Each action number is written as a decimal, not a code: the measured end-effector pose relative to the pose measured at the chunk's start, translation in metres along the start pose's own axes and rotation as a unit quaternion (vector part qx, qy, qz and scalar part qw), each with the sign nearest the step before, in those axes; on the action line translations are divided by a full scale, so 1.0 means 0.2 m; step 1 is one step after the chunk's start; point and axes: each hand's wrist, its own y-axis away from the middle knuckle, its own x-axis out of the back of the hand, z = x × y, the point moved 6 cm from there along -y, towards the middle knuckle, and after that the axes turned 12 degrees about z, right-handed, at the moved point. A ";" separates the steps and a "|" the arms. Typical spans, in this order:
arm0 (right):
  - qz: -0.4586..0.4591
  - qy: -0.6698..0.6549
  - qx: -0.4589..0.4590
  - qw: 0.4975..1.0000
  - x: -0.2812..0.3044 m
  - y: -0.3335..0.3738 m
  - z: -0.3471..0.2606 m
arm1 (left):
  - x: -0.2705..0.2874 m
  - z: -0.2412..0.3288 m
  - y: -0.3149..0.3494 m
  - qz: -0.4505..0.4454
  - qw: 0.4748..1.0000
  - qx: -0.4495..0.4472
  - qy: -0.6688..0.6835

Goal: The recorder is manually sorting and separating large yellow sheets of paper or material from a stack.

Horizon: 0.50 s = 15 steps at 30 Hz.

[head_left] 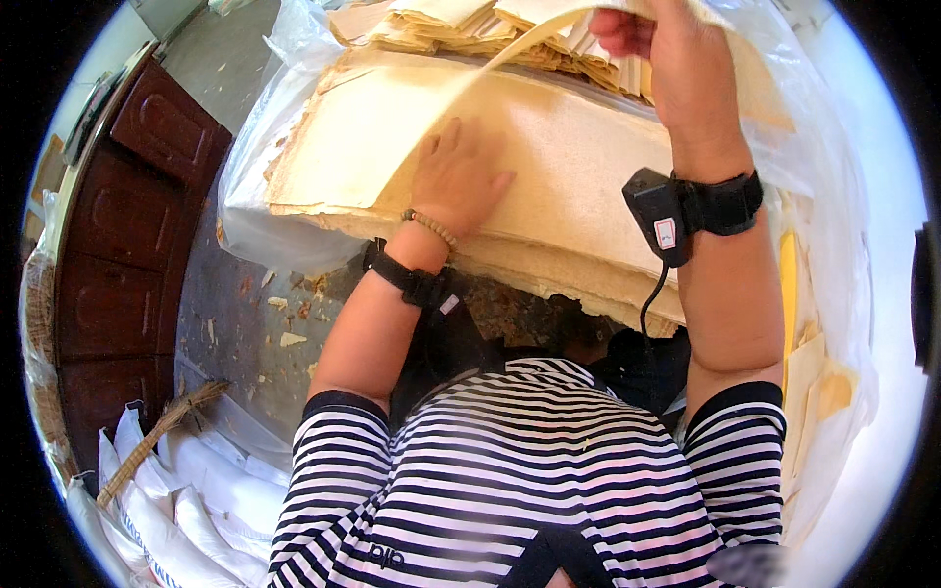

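A thick stack of cream-yellow sheets (338, 132) with ragged edges lies in front of me. My left hand (456, 181) rests flat on it near the front edge, fingers spread, a beaded bracelet at the wrist. Farther off and to the right, my right hand (676, 64) has its fingers curled at the raised edge of a cream-yellow sheet (520, 47). That sheet bows upward in a long curve from beside my left hand. The exact contact of the right fingers is partly hidden at the top of the picture. Each wrist wears a black strap.
Folded cream-yellow sheets (421, 24) are piled behind the stack, with clear plastic wrapping (260, 186) around it. Brown cabinets (123, 216) stand at left. White sacks (211, 480) and a straw broom (147, 451) lie at lower left; scraps litter the grey floor (230, 314).
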 end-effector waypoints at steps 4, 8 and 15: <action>-0.066 0.008 0.142 0.988 -0.14 0.09 -0.24 | 0.05 -0.02 -0.01 -0.018 1.000 -0.012 -0.015; -0.024 0.010 0.147 0.989 -0.14 0.12 -0.32 | 0.07 -0.18 -0.03 -0.057 0.997 0.045 -0.021; -0.060 -0.072 0.222 0.971 -0.22 0.02 -0.48 | 0.09 -0.31 0.00 -0.019 0.994 0.067 -0.079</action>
